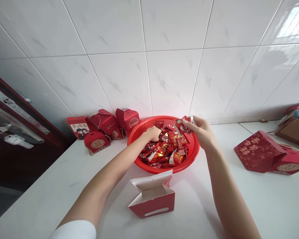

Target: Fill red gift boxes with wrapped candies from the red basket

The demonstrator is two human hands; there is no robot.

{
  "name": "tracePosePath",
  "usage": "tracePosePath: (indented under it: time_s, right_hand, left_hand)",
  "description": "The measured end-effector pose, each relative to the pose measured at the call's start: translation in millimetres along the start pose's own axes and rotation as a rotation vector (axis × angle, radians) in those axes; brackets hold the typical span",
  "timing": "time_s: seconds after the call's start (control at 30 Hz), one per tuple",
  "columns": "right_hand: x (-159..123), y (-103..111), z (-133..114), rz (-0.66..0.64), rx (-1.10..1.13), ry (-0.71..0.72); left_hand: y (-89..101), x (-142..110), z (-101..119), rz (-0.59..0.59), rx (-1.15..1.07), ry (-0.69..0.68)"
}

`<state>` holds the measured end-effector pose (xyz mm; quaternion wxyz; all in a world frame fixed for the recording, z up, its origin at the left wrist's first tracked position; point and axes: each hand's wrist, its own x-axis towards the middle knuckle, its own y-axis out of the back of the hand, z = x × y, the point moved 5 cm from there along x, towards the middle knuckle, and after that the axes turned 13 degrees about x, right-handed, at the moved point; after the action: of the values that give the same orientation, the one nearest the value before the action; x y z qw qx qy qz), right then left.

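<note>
A round red plastic basket (196, 153) holds a heap of wrapped candies (161, 151), mostly in red wrappers. My left hand (153, 133) is down in the left part of the heap with its fingers curled; what they hold, if anything, is hidden. Over the basket's right rim, my right hand (200, 130) pinches a red candy packet (184, 125) between thumb and fingers. Nearer to me than the basket stands a red paper gift box (154, 202), its top open and its white inside bare to view.
Several folded red gift boxes (106, 124) cluster at the wall on the left. Two more, including a larger dark red box (259, 151), lie on the right. A cardboard box (292, 129) sits at the far right. The white counter (74, 186) meets a tiled wall (171, 79).
</note>
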<state>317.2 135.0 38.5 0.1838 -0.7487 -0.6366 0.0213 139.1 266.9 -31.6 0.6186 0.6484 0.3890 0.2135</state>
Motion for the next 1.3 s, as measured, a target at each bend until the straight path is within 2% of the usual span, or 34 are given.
tracePosePath:
  time_s: [0.13, 0.33, 0.67, 0.97, 1.13, 1.3]
  right_hand:
    - [-0.2, -0.5, 0.6, -0.011, -0.036, 0.007]
    - [1.0, -0.1, 2.0, -0.008, -0.044, 0.009]
    - [-0.2, -2.5, -0.6, -0.005, -0.043, 0.012]
    - [0.8, -1.4, 1.4, 0.008, -0.072, 0.009]
    - [1.1, 0.0, 1.6, 0.005, -0.092, 0.020]
    - [1.1, 0.3, 1.2, 0.004, -0.098, 0.036]
  left_hand:
    - [2.4, -4.0, -0.8, -0.031, 0.092, 0.015]
    - [2.2, -6.6, 2.4, -0.056, 0.147, -0.041]
    - [-6.2, 1.0, 24.5, -0.036, 0.142, -0.059]
    - [-15.8, 22.3, 17.8, -0.047, -0.079, 0.079]
    - [-23.8, 25.8, 12.1, -0.008, -0.251, 0.074]
    - [-23.5, 23.2, 7.0, 0.082, -0.419, 0.037]
